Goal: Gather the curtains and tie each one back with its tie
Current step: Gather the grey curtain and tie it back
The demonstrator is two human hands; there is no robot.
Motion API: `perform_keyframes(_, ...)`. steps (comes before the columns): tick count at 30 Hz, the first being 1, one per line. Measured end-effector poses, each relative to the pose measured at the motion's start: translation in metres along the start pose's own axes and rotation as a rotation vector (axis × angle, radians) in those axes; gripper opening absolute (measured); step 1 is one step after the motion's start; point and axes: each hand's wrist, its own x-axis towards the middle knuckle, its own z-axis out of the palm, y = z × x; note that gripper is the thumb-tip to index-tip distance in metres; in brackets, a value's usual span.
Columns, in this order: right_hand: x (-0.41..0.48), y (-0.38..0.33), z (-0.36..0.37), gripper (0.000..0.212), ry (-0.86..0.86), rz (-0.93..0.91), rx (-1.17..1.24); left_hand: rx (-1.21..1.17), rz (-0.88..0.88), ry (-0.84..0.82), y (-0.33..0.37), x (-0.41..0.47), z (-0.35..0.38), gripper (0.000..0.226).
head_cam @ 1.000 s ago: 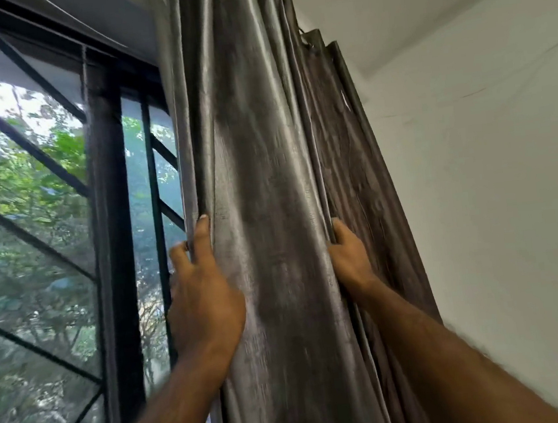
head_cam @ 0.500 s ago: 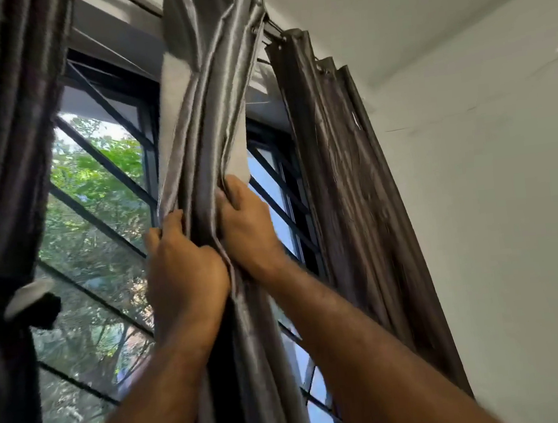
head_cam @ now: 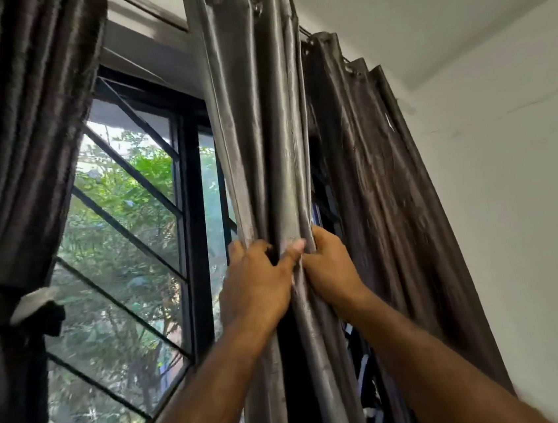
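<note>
Head view, and both hands were on the cloth. The mid curtain (head_cam: 258,127) hung from the rod (head_cam: 303,33) at centre, bunched into a narrow column with its long axis straight up and down; the left hand (head_cam: 255,289) curled round its left folds, thumb laid across the front toward the right; the right hand (head_cam: 331,267) clamped the right folds, fingers tucked behind the cloth; the two sat level, almost touching, with the bundle squeezed between them.

Far left, the left curtain (head_cam: 21,135) hung already cinched by a dark tie (head_cam: 1,306); the window (head_cam: 127,227) showed between it and the hands; the right curtain (head_cam: 381,183) hung loose, just beside the gripped one.

No tie for the mid curtain was in sight; the gathering looked about done. By my reckoning the next move turned on a band crossing that upright column at or below the grip; neither hand was nearer, so one would have to hold while the other went for the tie.
</note>
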Motion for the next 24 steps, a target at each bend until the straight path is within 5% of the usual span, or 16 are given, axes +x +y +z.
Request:
perform_keyframes(3,0.001,0.007,-0.003,0.025,-0.051,0.018,0.11,0.038,0.027,0.097,-0.005,0.009,0.001,0.038)
perform_keyframes(6,0.002,0.015,-0.013,0.023,-0.007,0.078,0.169,0.049,0.011,0.195,-0.014,0.015,-0.001,0.028)
perform_keyframes(13,0.004,0.018,-0.011,0.04,0.044,0.064,0.041,0.074,0.065,0.19,-0.001,0.004,0.01,0.033)
perform_keyframes(18,0.01,0.015,-0.02,0.014,0.032,0.035,0.175,0.206,0.23,0.221,-0.004,-0.001,0.014,0.049)
perform_keyframes(21,0.008,0.014,-0.022,0.013,-0.002,0.038,0.265,0.164,0.228,0.128,0.0,-0.007,0.018,0.027)
perform_keyframes(24,0.004,0.012,-0.023,0.038,-0.024,0.049,0.275,0.091,0.183,-0.035,-0.002,-0.002,0.022,0.044)
